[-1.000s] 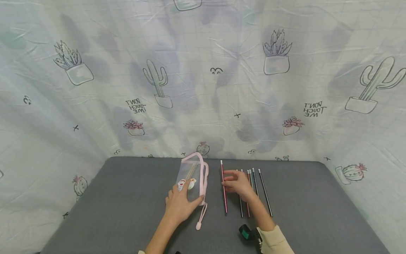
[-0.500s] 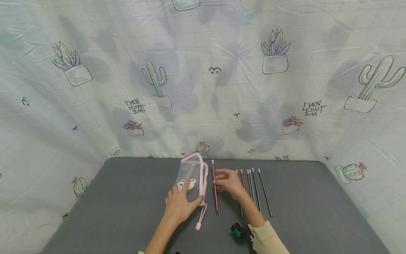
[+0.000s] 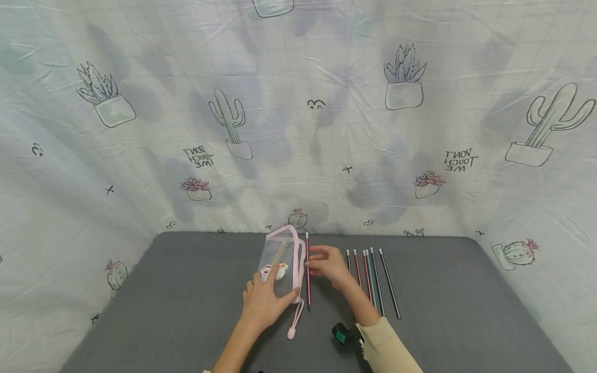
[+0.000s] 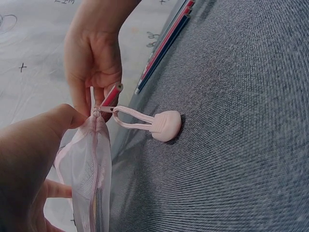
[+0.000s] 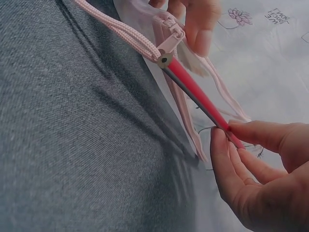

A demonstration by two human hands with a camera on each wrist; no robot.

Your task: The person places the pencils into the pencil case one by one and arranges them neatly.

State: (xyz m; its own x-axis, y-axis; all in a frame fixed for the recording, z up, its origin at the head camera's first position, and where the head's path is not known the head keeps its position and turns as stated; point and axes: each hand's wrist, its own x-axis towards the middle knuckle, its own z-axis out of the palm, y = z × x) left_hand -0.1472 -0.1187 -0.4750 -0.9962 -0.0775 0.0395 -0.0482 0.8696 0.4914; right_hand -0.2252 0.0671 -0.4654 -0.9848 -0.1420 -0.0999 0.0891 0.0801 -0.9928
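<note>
My left hand (image 3: 263, 300) grips a clear mesh pencil pouch (image 3: 272, 249) with pink trim, thumb at the near end of its zipper. Light-coloured sticks show through the mesh, and stickers decorate its face. A pink cord with a rounded tag (image 4: 166, 126) hangs from the zip pull. My right hand (image 3: 328, 267) pinches a red pencil (image 3: 308, 287) between thumb and fingers, right alongside the pouch's zipper edge. In the right wrist view, the red pencil (image 5: 193, 89) has dark stripes, and its unsharpened end overlaps the zip pull (image 5: 171, 42).
Several white-tipped pencils (image 3: 376, 277), in dark, red and green, lie side by side on the grey table (image 3: 186, 300) to the right, partly behind my right forearm. A cloth printed with cacti (image 3: 289, 129) hangs behind the table. A black device (image 3: 342, 334) sits by my right wrist.
My right hand has moved left with the red pencil, from the space between the pouch and the other pencils to the pouch's edge. My left hand and the pouch stay put.
</note>
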